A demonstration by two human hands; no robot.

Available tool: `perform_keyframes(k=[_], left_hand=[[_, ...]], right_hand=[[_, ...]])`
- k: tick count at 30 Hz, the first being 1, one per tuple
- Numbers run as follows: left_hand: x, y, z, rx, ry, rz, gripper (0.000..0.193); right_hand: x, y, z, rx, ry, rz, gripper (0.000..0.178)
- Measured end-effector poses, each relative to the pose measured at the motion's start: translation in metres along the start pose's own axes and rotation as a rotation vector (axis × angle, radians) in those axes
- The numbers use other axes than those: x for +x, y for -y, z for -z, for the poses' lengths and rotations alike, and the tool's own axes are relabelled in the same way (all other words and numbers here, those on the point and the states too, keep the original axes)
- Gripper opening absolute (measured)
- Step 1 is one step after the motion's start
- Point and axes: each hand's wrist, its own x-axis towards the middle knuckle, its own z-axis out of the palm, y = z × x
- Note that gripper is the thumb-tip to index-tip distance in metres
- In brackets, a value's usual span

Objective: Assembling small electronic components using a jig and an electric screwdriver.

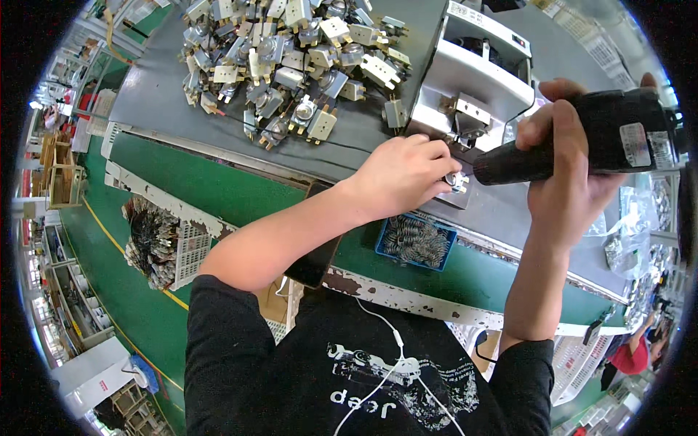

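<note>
My left hand [407, 173] is closed round a small metal-and-ceramic part [456, 182], fingers pinching it at the front edge of a grey metal fixture [476, 62]. Only a silvery bit of that part shows past the fingertips. In my right hand [563, 156] is a black electric screwdriver [582, 136], lying nearly level, its ribbed tapered nose pointing left toward the pinched part. The tip is close to the part; whether they touch, I cannot tell. Another block-shaped part [471, 116] sits on the fixture's front, just beyond my left fingers.
A large heap of similar metal-and-cream parts [291, 65] covers the back left of the grey table, with one stray part [394, 114] by the fixture. Nearer me are a blue bin of springs [416, 243] and a dark phone [316, 261]. Clear plastic bags [629, 232] lie right.
</note>
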Motion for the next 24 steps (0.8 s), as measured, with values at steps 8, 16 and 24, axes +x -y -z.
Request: perform_keyframes(k=[8, 16, 24], left_hand=[[0.007, -0.003, 0.008, 0.042, 0.096, 0.032, 0.030], [0.004, -0.002, 0.005, 0.041, 0.043, 0.009, 0.029], [0.003, 0.000, 0.005, 0.032, 0.071, 0.000, 0.029]], right_hand=[[-0.007, -0.015, 0.006, -0.031, -0.013, 0.001, 0.083], [-0.012, -0.024, 0.008, -0.038, 0.043, -0.035, 0.085], [-0.017, -0.019, 0.005, 0.041, 0.117, 0.007, 0.090]])
